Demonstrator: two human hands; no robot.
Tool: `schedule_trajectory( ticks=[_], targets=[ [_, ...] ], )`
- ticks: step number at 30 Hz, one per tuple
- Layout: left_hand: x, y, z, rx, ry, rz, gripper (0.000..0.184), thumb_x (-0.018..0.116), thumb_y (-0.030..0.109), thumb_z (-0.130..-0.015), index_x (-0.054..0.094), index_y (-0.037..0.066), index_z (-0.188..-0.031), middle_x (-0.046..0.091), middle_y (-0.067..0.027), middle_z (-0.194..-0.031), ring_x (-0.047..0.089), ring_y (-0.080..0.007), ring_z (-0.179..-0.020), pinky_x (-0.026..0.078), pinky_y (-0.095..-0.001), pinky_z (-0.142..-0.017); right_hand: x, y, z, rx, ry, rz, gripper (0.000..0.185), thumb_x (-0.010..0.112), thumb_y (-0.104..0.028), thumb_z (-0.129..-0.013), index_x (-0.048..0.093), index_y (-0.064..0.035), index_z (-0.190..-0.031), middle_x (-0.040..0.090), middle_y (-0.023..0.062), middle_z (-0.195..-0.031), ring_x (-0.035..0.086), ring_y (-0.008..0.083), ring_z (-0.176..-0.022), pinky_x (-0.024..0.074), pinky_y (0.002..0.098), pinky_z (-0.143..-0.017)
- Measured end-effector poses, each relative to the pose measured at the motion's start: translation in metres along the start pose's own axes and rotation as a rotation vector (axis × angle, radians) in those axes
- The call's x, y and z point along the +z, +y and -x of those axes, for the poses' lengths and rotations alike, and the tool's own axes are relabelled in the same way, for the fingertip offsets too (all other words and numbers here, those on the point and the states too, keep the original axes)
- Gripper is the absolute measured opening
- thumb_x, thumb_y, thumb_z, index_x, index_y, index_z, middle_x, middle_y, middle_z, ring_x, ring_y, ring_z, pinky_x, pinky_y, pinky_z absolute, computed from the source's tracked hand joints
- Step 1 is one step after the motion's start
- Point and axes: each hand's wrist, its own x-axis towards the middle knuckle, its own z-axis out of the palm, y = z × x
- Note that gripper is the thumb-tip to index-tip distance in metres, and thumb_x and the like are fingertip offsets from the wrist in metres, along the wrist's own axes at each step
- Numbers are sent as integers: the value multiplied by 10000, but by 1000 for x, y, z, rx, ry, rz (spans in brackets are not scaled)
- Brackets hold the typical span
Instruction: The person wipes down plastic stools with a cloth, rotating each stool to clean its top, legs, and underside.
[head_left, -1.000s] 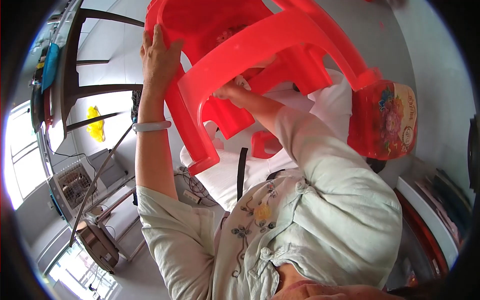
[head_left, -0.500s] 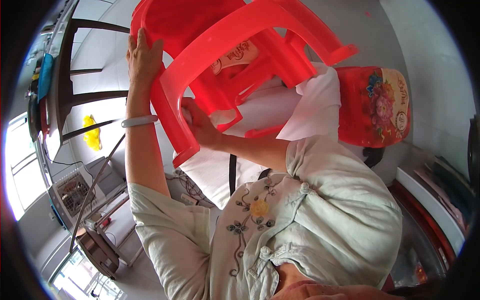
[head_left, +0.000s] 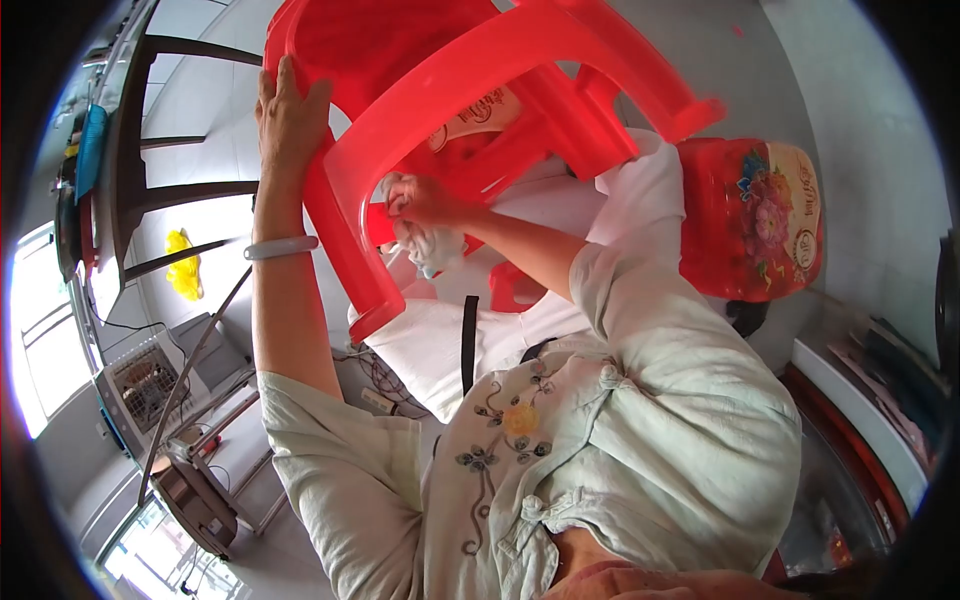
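Observation:
A red plastic stool (head_left: 440,95) is tipped over in front of me, its arched legs facing my body. At its left side my left hand (head_left: 290,118) grips the edge, fingers along the outside and thumb apart. My right hand (head_left: 432,200) reaches in under the leg arch, closed on a crumpled white cloth (head_left: 437,250). Part of the cloth hangs below the fist, next to the inner side of a leg. Behind the arch shows a beige printed panel (head_left: 485,115), partly hidden by the plastic.
A second red stool (head_left: 720,220) with a flower print stands at my right. Dark wooden furniture with thin bars (head_left: 125,150) is on the left, near a yellow bag-like thing (head_left: 183,265). A wire-fronted heater-like box (head_left: 150,385) and a brown case (head_left: 195,505) lie lower left.
My right hand has moved up and slightly right under the arch, bringing more of the white cloth into sight. The stool has shifted very slightly; my left hand keeps its hold.

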Motion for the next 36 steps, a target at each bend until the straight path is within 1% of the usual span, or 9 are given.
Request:
schedule_trajectory(
  ticks=[4, 7, 16, 18, 20, 24, 28, 30, 36],
  targets=[
    [-7, 12, 9, -46, -2, 63, 768, 533, 423, -791, 338, 144, -1479, 236, -226, -1538, 238, -448, -1402, 344, -519, -1089, -26, 4, -49, -17, 91, 173, 286, 652, -180, -786, 634, -19, -1022, 627, 127, -883, 641, 245, -826, 492, 369, -762],
    [-6, 12, 7, -36, 0, 34, 769, 541, 410, -780, 353, 136, -1473, 234, -227, -1538, 238, -446, -1403, 360, -525, -1076, -29, 17, -105, -381, 656, 250, 305, 623, -217, -850, 616, -41, -1099, 655, 89, -982, 636, 184, -869, 494, 356, -753],
    [-12, 6, 8, -19, -9, 111, 781, 561, 398, -773, 345, 128, -1474, 232, -248, -1532, 245, -451, -1398, 361, -513, -1076, -50, 76, -162, 40, 266, -529, 318, 587, -240, -954, 586, -18, -1181, 642, 68, -1077, 601, 104, -968, 486, 340, -817],
    [-14, 10, 7, -53, -32, 107, 785, 560, 401, -775, 336, 130, -1477, 231, -247, -1532, 246, -456, -1395, 359, -508, -1078, -64, 8, -90, -159, -58, 765, 357, 662, -213, -774, 613, -112, -1113, 617, 107, -1144, 569, 255, -1070, 465, 405, -881],
    [-12, 16, 6, -58, -24, 76, 783, 561, 400, -777, 335, 133, -1478, 233, -244, -1533, 248, -458, -1393, 360, -509, -1078, -34, 9, -38, -696, 394, 1282, 414, 661, -198, -714, 602, -103, -1113, 583, 155, -1134, 543, 321, -1087, 456, 449, -891],
    [-12, 23, 10, -49, -15, 38, 787, 567, 413, -775, 334, 150, -1479, 236, -230, -1535, 252, -465, -1387, 360, -510, -1080, -10, 9, 64, -403, 109, 710, 374, 705, -105, -697, 580, -94, -1050, 573, 152, -1062, 555, 337, -1037, 450, 468, -881],
    [-8, 16, 8, -44, 9, 32, 790, 571, 422, -771, 338, 157, -1478, 239, -220, -1536, 251, -467, -1385, 358, -510, -1081, 11, 36, 108, -457, 275, 617, 344, 697, -39, -657, 557, -91, -967, 580, 127, -1009, 556, 342, -992, 439, 468, -844],
    [-11, 15, 7, -44, -7, 53, 799, 579, 433, -763, 345, 162, -1477, 237, -204, -1544, 246, -457, -1392, 347, -503, -1090, 12, 17, 109, -158, 189, 402, 319, 650, 5, -645, 534, -61, -934, 584, 125, -980, 556, 340, -962, 450, 442, -829],
    [-10, 13, 4, -72, -11, 95, 788, 578, 445, -775, 351, 162, -1475, 223, -186, -1553, 250, -429, -1400, 335, -507, -1095, 22, 24, 54, -325, 379, 260, 285, 578, 14, -645, 569, -53, -922, 542, 127, -1063, 485, 375, -1070, 404, 450, -883]
  ],
)
